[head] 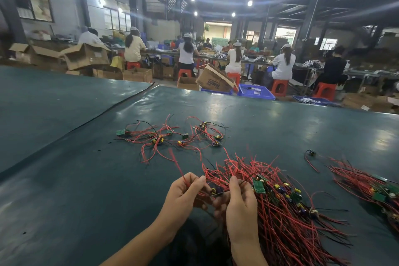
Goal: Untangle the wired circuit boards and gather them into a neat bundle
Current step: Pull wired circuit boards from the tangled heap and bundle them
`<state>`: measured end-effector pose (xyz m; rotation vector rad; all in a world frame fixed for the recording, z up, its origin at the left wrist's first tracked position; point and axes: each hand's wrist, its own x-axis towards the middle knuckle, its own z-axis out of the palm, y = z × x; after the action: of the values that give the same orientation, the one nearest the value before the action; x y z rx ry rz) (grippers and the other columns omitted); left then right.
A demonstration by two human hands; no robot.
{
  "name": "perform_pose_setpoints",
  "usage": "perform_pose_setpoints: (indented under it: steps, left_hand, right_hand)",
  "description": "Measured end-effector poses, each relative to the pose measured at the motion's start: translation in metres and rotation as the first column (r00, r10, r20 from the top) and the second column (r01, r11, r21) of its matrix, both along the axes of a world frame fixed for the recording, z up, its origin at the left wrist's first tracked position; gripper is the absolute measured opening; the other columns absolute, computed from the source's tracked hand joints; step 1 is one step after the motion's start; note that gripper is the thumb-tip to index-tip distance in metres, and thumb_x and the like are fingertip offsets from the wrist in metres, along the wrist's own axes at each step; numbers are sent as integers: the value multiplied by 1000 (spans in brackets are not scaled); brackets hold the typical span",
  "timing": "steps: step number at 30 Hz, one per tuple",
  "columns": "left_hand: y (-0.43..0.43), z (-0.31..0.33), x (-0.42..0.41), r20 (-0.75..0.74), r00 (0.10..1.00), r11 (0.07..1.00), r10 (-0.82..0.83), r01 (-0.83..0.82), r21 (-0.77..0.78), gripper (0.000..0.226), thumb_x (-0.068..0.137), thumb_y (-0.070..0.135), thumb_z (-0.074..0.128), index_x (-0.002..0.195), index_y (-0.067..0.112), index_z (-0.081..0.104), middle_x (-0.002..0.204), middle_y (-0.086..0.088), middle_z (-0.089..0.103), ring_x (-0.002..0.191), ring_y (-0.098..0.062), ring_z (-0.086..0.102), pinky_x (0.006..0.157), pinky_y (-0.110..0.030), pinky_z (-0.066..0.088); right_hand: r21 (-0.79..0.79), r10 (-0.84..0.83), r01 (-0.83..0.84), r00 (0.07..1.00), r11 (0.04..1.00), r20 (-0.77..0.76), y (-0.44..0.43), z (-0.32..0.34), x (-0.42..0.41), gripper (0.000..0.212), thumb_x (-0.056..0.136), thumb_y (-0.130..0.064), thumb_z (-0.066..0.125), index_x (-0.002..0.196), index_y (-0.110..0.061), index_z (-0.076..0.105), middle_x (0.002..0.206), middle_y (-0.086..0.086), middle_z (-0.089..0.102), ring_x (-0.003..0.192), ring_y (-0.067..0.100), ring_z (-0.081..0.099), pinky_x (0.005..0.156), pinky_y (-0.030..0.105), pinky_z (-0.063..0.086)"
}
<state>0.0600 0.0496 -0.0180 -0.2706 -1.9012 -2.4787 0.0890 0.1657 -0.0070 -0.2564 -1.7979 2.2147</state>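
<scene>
Near the table's front, my left hand [183,194] pinches a red wire that rises up and to the left, and a small circuit board [216,191] with a yellow part sits between my two hands. My right hand [241,205] grips a thick bundle of red-wired boards [287,207], whose wires fan out to the right and toward me. A loose tangle of several boards with red and black wires [172,138] lies farther back on the table. Another gathered pile of boards [371,185] lies at the right edge.
The work surface is a dark green table cover [86,179] with a seam running diagonally at the left. One stray board [311,153] lies at the right. Beyond the far edge stand blue crates [257,92], cardboard boxes and seated workers at benches.
</scene>
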Motion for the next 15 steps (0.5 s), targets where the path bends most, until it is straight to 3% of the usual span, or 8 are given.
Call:
perform_pose_setpoints:
  steps: [3, 5, 10, 15]
  left_hand:
    - [2, 1, 3, 24, 999, 998, -37, 38, -47, 32, 77, 35, 65, 78, 5, 53, 64, -8, 58, 54, -17, 57, 54, -25, 49]
    - [3, 2, 4, 69, 996, 997, -61, 65, -52, 33, 75, 36, 65, 83, 4, 60, 66, -10, 60, 56, -18, 58, 54, -26, 52]
    - [1, 6, 4, 68, 991, 992, -117, 120, -31, 36, 76, 40, 65, 73, 4, 70, 66, -16, 62, 53, -18, 57, 53, -23, 48]
    - [1, 8, 5, 75, 986, 988, -152, 152, 5, 23, 76, 33, 68, 75, 11, 76, 68, -8, 67, 56, -13, 57, 53, -21, 48]
  right_hand:
    - [-27, -12, 12, 1000, 1000, -21, -4, -1, -2, 38, 100, -35, 46, 77, -5, 50, 54, 4, 53, 54, 17, 54, 53, 26, 49]
    - [-28, -5, 4, 999, 1000, -41, -7, 0, -3, 41, 99, -32, 48, 71, -3, 54, 58, 7, 54, 57, 18, 55, 55, 26, 50]
    - [-43, -2, 0, 999, 999, -50, -7, 0, -3, 28, 90, -24, 65, 67, -9, 71, 55, 8, 63, 45, 16, 58, 43, 25, 51]
    - [-80, -9, 5, 999, 997, -54, -6, 1, -4, 18, 84, -28, 68, 73, -25, 81, 75, 7, 76, 68, 17, 73, 57, 25, 57]
